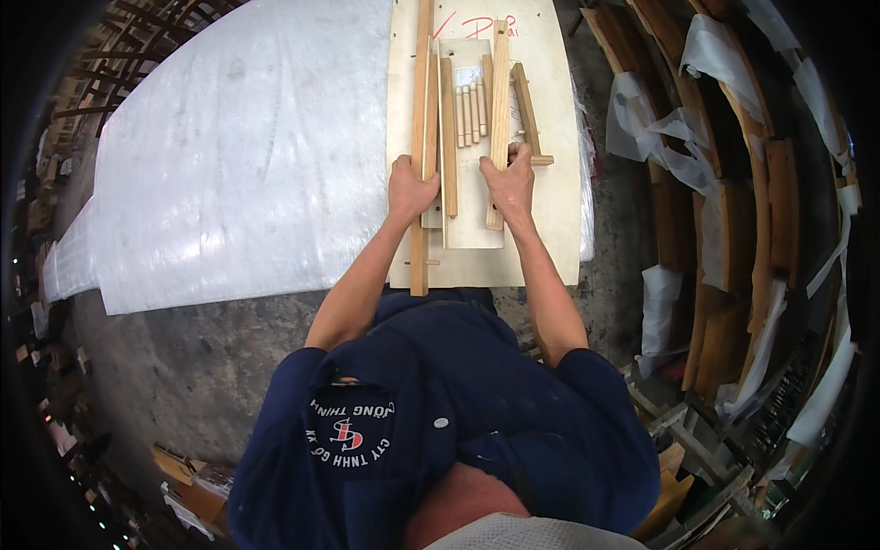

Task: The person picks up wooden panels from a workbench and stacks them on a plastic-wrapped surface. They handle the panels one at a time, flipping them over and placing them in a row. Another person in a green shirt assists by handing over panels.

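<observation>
At upper centre, the left hand clasps a long wooden strip and the right hand pinches a shorter slat over a pale board. Strip and slat look light, stiff, probably easiest held near mid-length.

Two hands, four wooden dowels, one red-marked board
</observation>
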Action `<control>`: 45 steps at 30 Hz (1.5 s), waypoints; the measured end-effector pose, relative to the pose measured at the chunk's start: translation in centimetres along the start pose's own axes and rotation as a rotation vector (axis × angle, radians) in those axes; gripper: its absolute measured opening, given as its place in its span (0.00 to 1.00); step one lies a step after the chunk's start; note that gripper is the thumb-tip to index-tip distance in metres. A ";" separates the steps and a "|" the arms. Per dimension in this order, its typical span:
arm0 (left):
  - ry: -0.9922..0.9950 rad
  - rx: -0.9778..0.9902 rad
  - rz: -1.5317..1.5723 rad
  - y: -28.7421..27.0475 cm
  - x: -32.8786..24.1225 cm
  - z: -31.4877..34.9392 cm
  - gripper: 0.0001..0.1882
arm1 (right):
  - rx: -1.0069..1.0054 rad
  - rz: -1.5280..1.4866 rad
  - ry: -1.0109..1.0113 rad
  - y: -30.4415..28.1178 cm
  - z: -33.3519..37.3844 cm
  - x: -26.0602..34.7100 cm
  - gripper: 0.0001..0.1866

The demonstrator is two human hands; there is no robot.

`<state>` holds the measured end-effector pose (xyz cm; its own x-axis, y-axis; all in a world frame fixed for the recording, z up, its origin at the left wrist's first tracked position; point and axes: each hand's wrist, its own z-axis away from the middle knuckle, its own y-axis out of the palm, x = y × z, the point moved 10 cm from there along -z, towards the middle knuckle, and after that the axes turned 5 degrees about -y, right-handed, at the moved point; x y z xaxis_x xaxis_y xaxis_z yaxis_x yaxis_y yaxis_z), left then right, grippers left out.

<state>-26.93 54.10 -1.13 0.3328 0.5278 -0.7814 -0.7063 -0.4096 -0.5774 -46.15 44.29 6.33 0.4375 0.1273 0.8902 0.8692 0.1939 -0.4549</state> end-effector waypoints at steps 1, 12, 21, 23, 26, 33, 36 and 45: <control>-0.052 0.059 0.138 -0.4 -0.6 1.4 0.29 | 0.009 0.019 -0.007 -0.3 0.7 0.4 0.23; -0.063 0.449 0.742 0.7 2.5 6.4 0.30 | 0.106 -0.228 -0.045 -3.1 7.9 -3.5 0.25; -0.034 0.345 0.627 -0.8 3.6 10.0 0.32 | -0.220 0.240 -0.012 -15.3 8.9 -5.8 0.17; -0.026 0.396 0.655 -0.2 3.0 10.5 0.32 | -0.114 0.478 -0.041 -13.3 6.0 -6.6 0.19; 0.041 0.379 0.667 0.2 2.9 10.6 0.32 | 0.087 0.651 0.019 -8.3 3.8 -8.1 0.20; 0.042 0.365 0.651 -1.2 1.0 10.6 0.31 | -0.036 0.298 0.029 -9.0 4.3 -4.0 0.19; 0.091 0.310 0.634 -1.3 1.5 8.9 0.30 | -0.003 0.133 0.033 -9.4 6.4 2.2 0.17; 0.074 0.349 0.647 -1.4 1.1 9.3 0.32 | 0.227 0.129 0.020 -1.5 10.7 4.5 0.20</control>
<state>-31.43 62.18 0.98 -0.1856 0.2043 -0.9612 -0.9291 -0.3549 0.1040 -47.98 54.99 10.75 0.5475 0.1461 0.8240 0.7333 0.3906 -0.5565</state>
